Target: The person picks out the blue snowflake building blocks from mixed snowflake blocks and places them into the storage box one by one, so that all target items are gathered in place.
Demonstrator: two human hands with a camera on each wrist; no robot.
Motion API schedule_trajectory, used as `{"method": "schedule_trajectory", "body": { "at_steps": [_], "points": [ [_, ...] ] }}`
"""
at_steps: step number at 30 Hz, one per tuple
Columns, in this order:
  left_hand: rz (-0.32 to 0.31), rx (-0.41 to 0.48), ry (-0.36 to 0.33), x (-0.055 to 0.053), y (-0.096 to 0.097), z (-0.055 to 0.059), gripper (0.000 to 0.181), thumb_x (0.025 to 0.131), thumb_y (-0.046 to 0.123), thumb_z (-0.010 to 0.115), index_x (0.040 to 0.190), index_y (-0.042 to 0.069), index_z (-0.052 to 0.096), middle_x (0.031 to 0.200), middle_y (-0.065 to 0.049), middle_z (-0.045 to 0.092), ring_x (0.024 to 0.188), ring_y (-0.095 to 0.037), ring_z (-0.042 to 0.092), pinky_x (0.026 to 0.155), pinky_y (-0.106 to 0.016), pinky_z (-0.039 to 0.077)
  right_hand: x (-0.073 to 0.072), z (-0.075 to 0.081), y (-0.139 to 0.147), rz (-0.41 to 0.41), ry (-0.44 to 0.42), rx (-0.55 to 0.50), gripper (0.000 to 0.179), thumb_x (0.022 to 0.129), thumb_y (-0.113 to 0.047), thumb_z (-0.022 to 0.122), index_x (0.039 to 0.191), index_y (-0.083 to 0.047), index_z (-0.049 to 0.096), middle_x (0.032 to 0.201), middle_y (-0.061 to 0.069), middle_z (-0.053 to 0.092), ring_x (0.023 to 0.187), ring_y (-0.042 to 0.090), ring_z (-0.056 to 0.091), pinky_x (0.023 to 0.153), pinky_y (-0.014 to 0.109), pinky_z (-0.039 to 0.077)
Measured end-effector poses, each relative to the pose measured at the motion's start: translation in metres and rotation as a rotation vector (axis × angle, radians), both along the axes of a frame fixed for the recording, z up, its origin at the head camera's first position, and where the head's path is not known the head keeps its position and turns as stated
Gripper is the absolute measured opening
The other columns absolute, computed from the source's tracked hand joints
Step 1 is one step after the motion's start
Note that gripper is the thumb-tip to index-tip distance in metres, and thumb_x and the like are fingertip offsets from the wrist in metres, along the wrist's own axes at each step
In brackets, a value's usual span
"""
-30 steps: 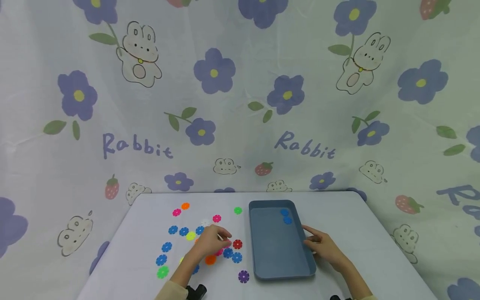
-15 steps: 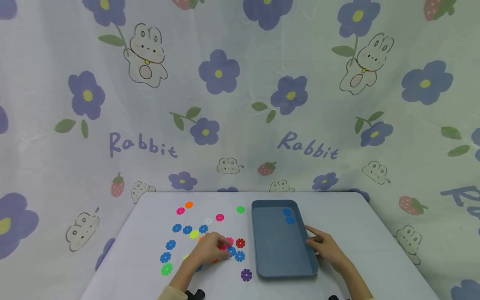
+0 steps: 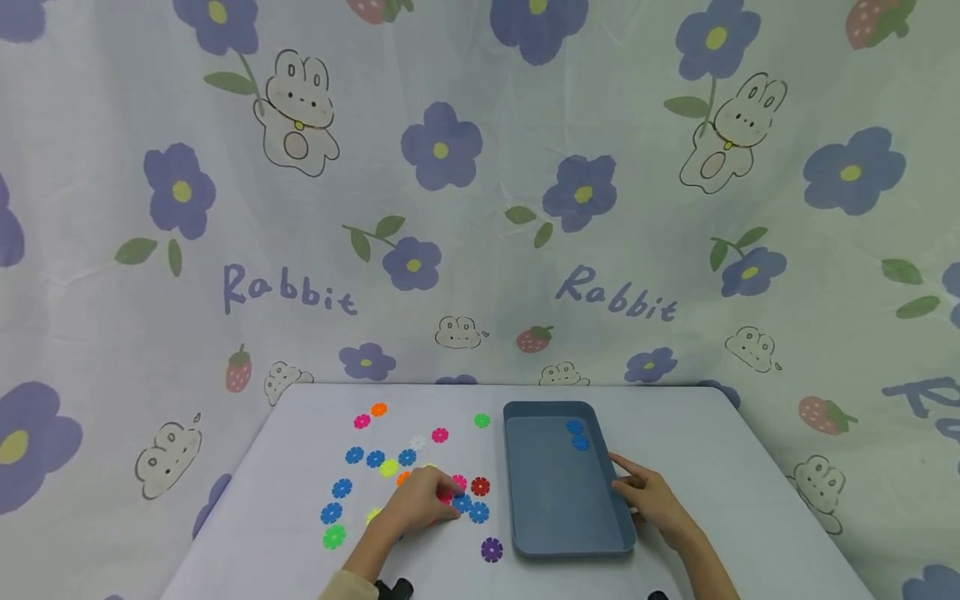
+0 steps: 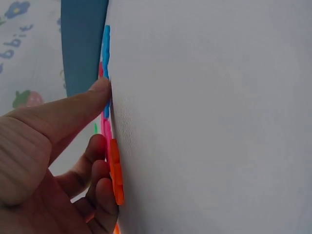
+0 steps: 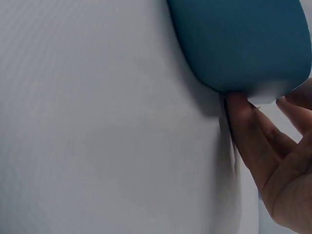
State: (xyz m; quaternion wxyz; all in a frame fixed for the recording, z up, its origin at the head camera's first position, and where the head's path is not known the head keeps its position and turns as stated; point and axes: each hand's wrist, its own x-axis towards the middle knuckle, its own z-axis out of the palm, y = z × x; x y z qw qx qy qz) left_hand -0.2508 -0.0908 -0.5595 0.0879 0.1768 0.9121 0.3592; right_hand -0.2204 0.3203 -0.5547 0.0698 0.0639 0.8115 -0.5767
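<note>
Blue flower-shaped plastic disc (image 3: pixel 462 503) lies flat on the white-covered table (image 3: pixel 690 433), just beyond the left long edge of the blue-grey rectangular tray (image 3: pixel 555 508), whose long axis runs near to far. The left hand (image 3: pixel 420 500), nearer the disc, appears to pinch it between thumb and forefinger; the right hand (image 3: pixel 651 498) grips the tray's right edge.

Place: a screened-off tabletop set-up; home or studio, cannot tell which.
Curtain (image 3: pixel 495 250): rabbit, strawberry and purple-flower print, lettered "Rabbit", spreading from 9 through 12 to 3 o'clock.
Tabletop (image 3: pixel 697 475): plain white, at 6 o'clock.
Gear: black wrist-worn device (image 3: pixel 397 589), also near 6 o'clock.
</note>
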Motion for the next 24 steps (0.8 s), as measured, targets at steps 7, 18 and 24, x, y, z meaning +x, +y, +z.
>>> {"method": "schedule_trajectory", "body": {
  "at_steps": [7, 18, 24],
  "points": [
    [0.001, -0.025, 0.015, 0.002, 0.004, 0.002, 0.030, 0.072, 0.024, 0.087, 0.100, 0.018, 0.077, 0.076, 0.005, 0.055, 0.073, -0.014, 0.050, 0.058, -0.025, 0.046, 0.002, 0.002, -0.004, -0.031, -0.003, 0.004, 0.053, 0.093, -0.012, 0.064, 0.144, -0.012, 0.048, 0.111, 0.018, 0.063, 0.097, 0.030, 0.063, 0.068, 0.045, 0.058],
    [0.020, -0.070, 0.058, 0.006, 0.017, 0.009, 0.030, 0.069, 0.014, 0.089, 0.093, 0.013, 0.070, 0.074, 0.003, 0.053, 0.068, -0.013, 0.050, 0.058, -0.022, 0.049, 0.005, 0.001, 0.000, -0.029, 0.006, -0.027, 0.051, 0.095, -0.012, 0.062, 0.144, -0.013, 0.048, 0.112, 0.017, 0.062, 0.099, 0.029, 0.062, 0.072, 0.044, 0.058],
    [-0.024, 0.015, 0.087, 0.007, 0.015, 0.011, 0.019, 0.073, 0.009, 0.085, 0.081, 0.016, 0.070, 0.072, 0.008, 0.058, 0.068, -0.011, 0.053, 0.062, -0.022, 0.052, 0.006, 0.000, -0.003, -0.024, 0.009, -0.024, 0.052, 0.095, -0.012, 0.061, 0.145, -0.010, 0.046, 0.112, 0.019, 0.062, 0.096, 0.030, 0.064, 0.071, 0.044, 0.058]
  ]
}}
